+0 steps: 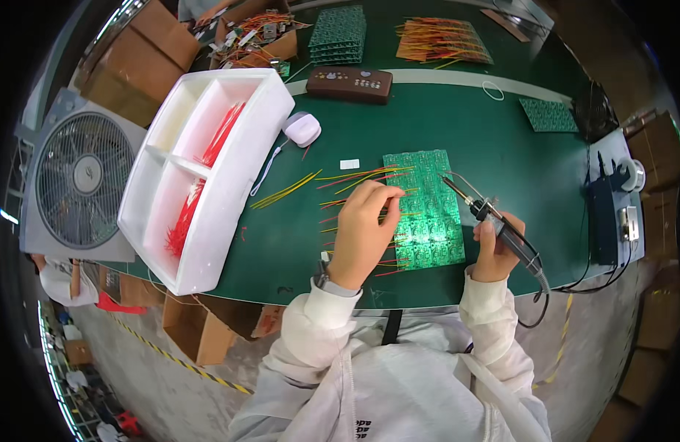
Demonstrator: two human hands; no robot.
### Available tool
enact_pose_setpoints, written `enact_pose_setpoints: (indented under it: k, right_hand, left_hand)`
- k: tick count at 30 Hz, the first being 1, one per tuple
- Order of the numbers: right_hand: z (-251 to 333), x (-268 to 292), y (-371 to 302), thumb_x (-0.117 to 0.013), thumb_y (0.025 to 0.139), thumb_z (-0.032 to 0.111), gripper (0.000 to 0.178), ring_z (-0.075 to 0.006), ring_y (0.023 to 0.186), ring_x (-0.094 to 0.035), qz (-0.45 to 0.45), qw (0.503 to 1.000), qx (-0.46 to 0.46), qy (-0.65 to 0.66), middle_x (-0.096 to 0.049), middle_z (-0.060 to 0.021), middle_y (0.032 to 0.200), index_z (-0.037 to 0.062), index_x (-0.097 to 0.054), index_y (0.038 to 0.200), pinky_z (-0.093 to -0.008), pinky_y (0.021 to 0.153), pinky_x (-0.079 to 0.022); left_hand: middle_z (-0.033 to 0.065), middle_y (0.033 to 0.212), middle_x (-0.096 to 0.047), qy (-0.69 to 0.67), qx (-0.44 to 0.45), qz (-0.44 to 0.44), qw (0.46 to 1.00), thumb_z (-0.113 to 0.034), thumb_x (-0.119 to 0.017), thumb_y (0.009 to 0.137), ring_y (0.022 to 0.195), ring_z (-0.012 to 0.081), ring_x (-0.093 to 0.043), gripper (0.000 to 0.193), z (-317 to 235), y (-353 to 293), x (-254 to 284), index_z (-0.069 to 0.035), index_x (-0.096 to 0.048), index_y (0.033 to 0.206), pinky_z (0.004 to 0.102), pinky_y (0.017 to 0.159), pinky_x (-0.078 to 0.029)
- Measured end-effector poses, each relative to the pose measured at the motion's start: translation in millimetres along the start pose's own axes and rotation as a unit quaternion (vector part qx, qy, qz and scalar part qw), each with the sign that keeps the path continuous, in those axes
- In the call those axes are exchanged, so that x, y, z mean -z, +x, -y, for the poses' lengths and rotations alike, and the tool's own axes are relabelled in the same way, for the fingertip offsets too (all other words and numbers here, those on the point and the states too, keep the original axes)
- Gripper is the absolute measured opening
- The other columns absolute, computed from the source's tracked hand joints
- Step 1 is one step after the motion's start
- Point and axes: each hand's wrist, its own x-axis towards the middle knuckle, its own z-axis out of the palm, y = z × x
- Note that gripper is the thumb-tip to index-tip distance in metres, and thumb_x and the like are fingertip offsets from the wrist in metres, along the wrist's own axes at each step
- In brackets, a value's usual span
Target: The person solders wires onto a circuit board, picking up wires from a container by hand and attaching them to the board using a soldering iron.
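Note:
A green panel of small circuit boards (pixel 437 214) lies on the bench in front of me. Red and yellow wires (pixel 347 177) stick out from its left side. My left hand (pixel 368 228) is over that side, thumb and forefinger pinched on a thin wire, whose end shows at the fingertips. In my right hand (pixel 496 249) is a soldering iron (pixel 506 232), tilted with its tip over the upper right part of the panel. A thin tube of solder feed runs beside the tip. Several loose yellow wires (pixel 287 190) lie left of the panel.
A white foam box (pixel 229 214) with red wires stands at left, beside a fan (pixel 88 174). A white case (pixel 302 130), a brown pencil case (pixel 349 85), stacked boards (pixel 338 35) and a wired panel (pixel 443 40) lie farther back. A blue soldering station (pixel 610 214) is at right.

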Motion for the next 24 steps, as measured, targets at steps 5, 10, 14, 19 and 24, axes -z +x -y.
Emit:
enact_pose_setpoints:
  k: [5,10,14,19,24]
  right_hand:
    - [-6.7,3.1,-1.5,-0.064,0.072,0.006,0.024,-0.0124,0.069,-0.051,0.005,0.999,0.009,-0.049,-0.052,-0.0052,0.079,-0.0014,-0.049,0.09,-0.0229,0.066,-0.042]
    - [-3.6,2.3,-1.5,-0.064,0.071,0.006,0.019,-0.0133,0.07,-0.051,0.012,0.995,0.031,-0.09,-0.052,-0.0067,0.079,-0.0019,-0.052,0.084,-0.0244,0.066,-0.042]
    - [-1.9,0.0,-0.6,-0.065,0.07,0.007,0.02,-0.0137,0.068,-0.052,0.022,0.991,0.067,-0.111,-0.054,-0.0074,0.077,-0.002,-0.053,0.083,-0.025,0.065,-0.042]
    - [-2.6,-0.7,-1.5,-0.065,0.069,0.01,0.021,-0.0135,0.067,-0.052,0.024,0.992,0.054,-0.115,-0.054,-0.0076,0.076,-0.0021,-0.053,0.082,-0.0248,0.064,-0.042]
    - [-1.2,-0.9,0.5,-0.066,0.069,0.01,0.021,-0.0134,0.067,-0.052,0.029,0.988,0.064,-0.136,-0.054,-0.0077,0.076,-0.0023,-0.053,0.082,-0.0245,0.062,-0.042]
  left_hand:
    - [0.0079,0.071,-0.053,0.058,-0.007,-0.017,0.998,0.004,-0.061,0.069,0.062,0.0173,-0.054,0.011,5.5,0.4,-19.2,0.0,-0.058,0.078,0.0261,0.056,-0.045]
    - [0.0078,0.071,-0.055,0.03,0.009,0.006,0.999,0.004,-0.061,0.068,0.062,0.0162,-0.055,0.009,7.6,5.1,-22.0,0.001,-0.059,0.076,0.0243,0.056,-0.044]
    - [0.0068,0.071,-0.056,-0.038,0.07,0.008,0.997,0.003,-0.062,0.069,0.062,0.0131,-0.055,0.008,1.4,8.6,-21.1,0.002,-0.058,0.076,0.0222,0.056,-0.044]
    - [0.0057,0.071,-0.055,-0.04,0.065,0.009,0.997,0.004,-0.061,0.07,0.061,0.011,-0.053,0.007,11.0,5.2,-23.5,0.002,-0.057,0.076,0.0213,0.056,-0.043]
    - [0.0051,0.071,-0.054,-0.053,0.078,0.007,0.996,0.004,-0.061,0.07,0.06,0.0102,-0.052,0.008,9.3,6.2,-23.9,0.002,-0.057,0.076,0.0209,0.056,-0.042]
